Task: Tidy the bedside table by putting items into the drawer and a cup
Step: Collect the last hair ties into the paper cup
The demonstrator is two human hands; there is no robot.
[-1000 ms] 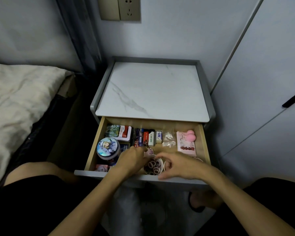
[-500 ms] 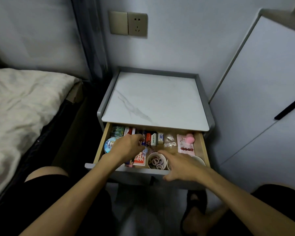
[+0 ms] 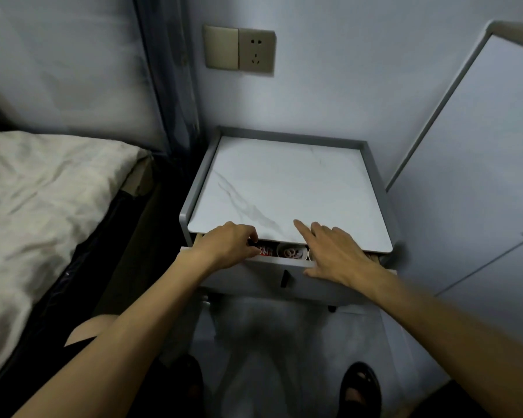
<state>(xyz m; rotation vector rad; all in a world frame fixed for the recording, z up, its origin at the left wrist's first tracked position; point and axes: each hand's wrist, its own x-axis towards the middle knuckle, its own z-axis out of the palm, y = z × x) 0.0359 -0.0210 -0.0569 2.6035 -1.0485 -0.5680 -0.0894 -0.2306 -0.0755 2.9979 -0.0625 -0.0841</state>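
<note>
Drawer (image 3: 284, 277) is open just a slit below the tabletop (image 3: 284, 188), with the cup (image 3: 291, 253) inside between both hands. Left hand (image 3: 227, 244) fingers curl into the slit; can't tell if they hold anything. Right hand (image 3: 335, 254) fingers are straight, resting on the drawer's front edge. Closing push likely goes straight ahead of the fingers; left ones risk a pinch.

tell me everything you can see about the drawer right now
The drawer sits under the marble-look top of the bedside table, almost closed, with only a narrow gap open. Its front is a plain pale grey panel with a small dark pull at the middle; the sides look like light wood. Through the gap show a white cup of small rings and a red-and-white pack. The left hand lies over the front edge, fingers curled into the gap; the right hand rests open on it.
</note>
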